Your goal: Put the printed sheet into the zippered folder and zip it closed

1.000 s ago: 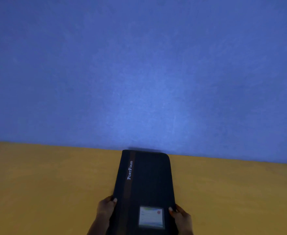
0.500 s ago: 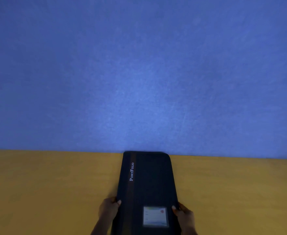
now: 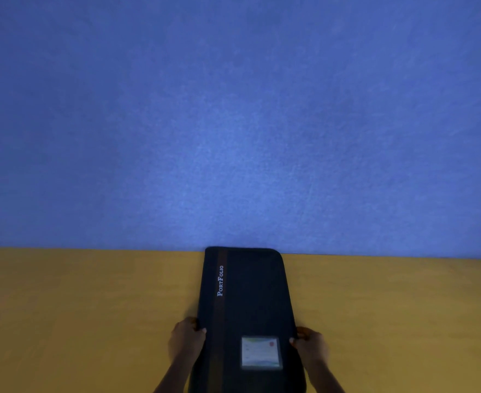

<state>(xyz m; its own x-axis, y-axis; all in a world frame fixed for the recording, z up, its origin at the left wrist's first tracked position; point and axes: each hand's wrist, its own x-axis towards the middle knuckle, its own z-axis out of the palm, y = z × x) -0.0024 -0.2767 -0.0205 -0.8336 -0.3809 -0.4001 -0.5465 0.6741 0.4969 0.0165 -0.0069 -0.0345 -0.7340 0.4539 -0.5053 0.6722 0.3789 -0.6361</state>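
Note:
A black zippered folder (image 3: 247,302) lies closed on the yellow table (image 3: 77,321), its far end touching the blue wall. White "PortFolio" lettering runs along a brown stripe near its left edge, and a small card window (image 3: 260,352) sits near its front right. My left hand (image 3: 186,340) grips the folder's left edge. My right hand (image 3: 310,346) grips the right edge. No printed sheet is in view. The zipper cannot be made out in the dim light.
A plain blue wall (image 3: 233,123) fills the upper two thirds of the view and meets the table's far edge. Yellow tabletop extends to both sides of the folder.
The view has tilted down a little, so more of the table and my forearms show. Both hands keep their hold on the folder's side edges, and the folder has barely shifted.

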